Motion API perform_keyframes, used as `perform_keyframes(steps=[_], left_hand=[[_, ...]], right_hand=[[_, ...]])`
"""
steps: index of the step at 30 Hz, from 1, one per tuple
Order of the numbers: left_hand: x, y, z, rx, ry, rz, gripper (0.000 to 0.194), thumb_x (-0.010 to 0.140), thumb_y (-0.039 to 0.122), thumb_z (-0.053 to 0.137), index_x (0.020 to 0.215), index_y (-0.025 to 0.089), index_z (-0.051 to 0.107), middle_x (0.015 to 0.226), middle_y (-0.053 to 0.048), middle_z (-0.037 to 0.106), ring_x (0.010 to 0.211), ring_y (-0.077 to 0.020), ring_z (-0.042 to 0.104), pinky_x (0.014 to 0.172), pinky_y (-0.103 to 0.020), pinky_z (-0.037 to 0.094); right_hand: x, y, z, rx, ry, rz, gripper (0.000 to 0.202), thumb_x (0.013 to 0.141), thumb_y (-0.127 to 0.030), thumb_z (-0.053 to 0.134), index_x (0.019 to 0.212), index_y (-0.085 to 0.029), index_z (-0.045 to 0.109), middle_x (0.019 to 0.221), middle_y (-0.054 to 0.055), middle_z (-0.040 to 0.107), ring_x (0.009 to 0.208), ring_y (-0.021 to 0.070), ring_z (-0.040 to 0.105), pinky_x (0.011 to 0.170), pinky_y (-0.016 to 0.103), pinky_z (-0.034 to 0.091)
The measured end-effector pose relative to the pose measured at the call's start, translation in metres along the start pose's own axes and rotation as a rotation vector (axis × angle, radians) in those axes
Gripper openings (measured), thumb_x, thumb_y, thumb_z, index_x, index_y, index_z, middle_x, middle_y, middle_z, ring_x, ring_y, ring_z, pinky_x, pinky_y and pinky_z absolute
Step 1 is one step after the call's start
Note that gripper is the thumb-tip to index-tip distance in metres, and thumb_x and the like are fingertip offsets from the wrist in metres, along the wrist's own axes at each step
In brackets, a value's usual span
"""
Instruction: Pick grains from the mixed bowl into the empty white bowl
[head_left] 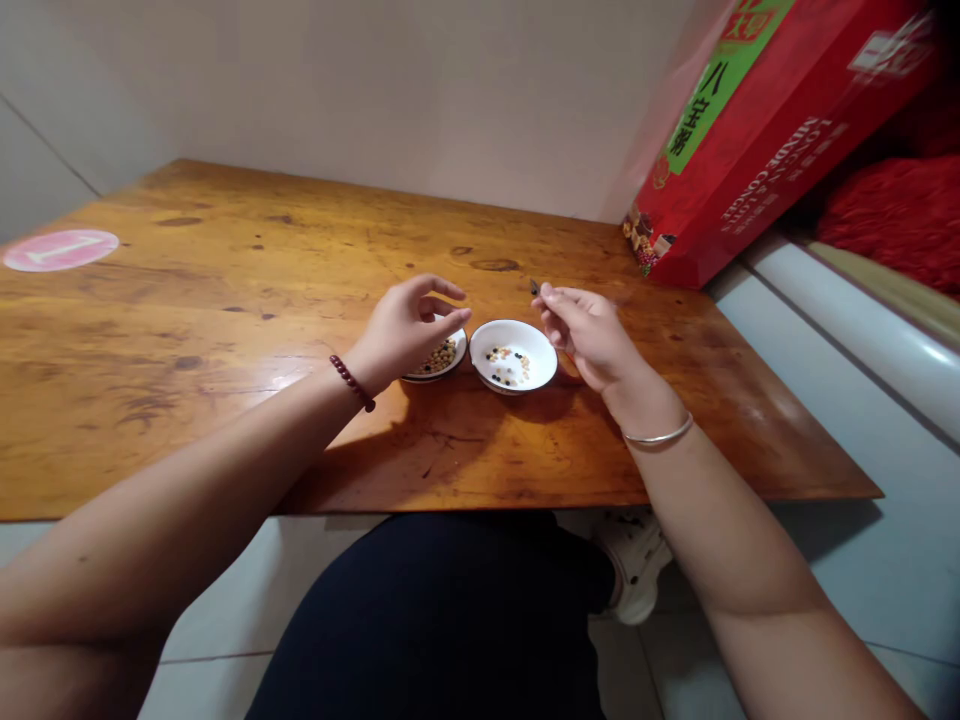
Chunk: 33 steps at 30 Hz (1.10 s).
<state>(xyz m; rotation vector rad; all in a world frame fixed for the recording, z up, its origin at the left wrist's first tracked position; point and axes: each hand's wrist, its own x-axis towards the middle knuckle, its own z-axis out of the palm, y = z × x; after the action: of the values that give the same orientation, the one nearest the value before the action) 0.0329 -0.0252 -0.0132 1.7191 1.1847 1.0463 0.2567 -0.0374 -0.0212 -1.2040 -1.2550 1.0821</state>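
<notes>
My left hand hovers over the left bowl, its thumb and fingers curved and apart with nothing between them. That bowl, partly hidden by the hand, contains many pale yellow beans and some dark ones. Just right of it, a white enamel bowl with a dark rim has several pale and black beans scattered on its bottom. Beside this bowl's right rim, my right hand is closed, pinching a small dark pointed tool, perhaps tweezers; most of it is hidden by the fingers.
Both bowls stand on a brown wooden table against a pale wall. A pink oval sticker marks its left end. A large red carton rises at the back right, near a red fluffy cloth. My dark-clothed leg is below the front edge.
</notes>
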Motion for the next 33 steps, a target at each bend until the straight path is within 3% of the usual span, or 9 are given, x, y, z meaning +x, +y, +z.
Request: perform_keyframes(steps=[7,15,22,33], left_hand=[[0.006,-0.003,-0.003,-0.041,0.141,-0.009,0.022,0.082,0.023,0.073,0.098,0.018,0.061,0.077,-0.002,0.066,0.062,-0.0107,0.056,0.053,-0.023,0.039],[0.007,-0.005,-0.005,-0.017,0.142,0.022,0.022,0.083,0.025,0.072,0.099,0.019,0.058,0.076,-0.002,0.064,0.062,-0.0114,0.054,0.054,-0.025,0.04],[0.006,-0.003,-0.004,-0.025,0.164,0.006,0.019,0.085,0.023,0.069,0.099,0.018,0.057,0.085,-0.004,0.066,0.068,-0.012,0.057,0.058,-0.025,0.042],[0.005,-0.003,-0.004,-0.026,0.146,0.036,0.016,0.086,0.022,0.067,0.098,0.019,0.057,0.083,-0.003,0.066,0.067,-0.0119,0.057,0.059,-0.025,0.042]], right_hand=[[0.001,0.005,0.003,-0.214,-0.041,0.006,0.032,0.081,-0.041,0.076,0.064,-0.016,0.066,0.054,-0.003,0.054,0.044,0.0059,0.044,0.043,0.022,0.034],[0.001,0.007,-0.006,-0.4,0.013,-0.117,0.03,0.078,-0.042,0.071,0.061,-0.018,0.063,0.048,-0.002,0.053,0.045,0.0097,0.045,0.045,0.025,0.034],[-0.008,0.007,0.003,-0.48,-0.163,-0.14,0.029,0.079,-0.042,0.066,0.063,-0.018,0.063,0.053,-0.002,0.057,0.049,0.0104,0.048,0.05,0.026,0.036],[-0.011,0.012,0.005,-0.579,-0.205,-0.175,0.027,0.082,-0.041,0.067,0.067,-0.018,0.067,0.062,0.0,0.064,0.059,0.0129,0.055,0.058,0.027,0.039]])
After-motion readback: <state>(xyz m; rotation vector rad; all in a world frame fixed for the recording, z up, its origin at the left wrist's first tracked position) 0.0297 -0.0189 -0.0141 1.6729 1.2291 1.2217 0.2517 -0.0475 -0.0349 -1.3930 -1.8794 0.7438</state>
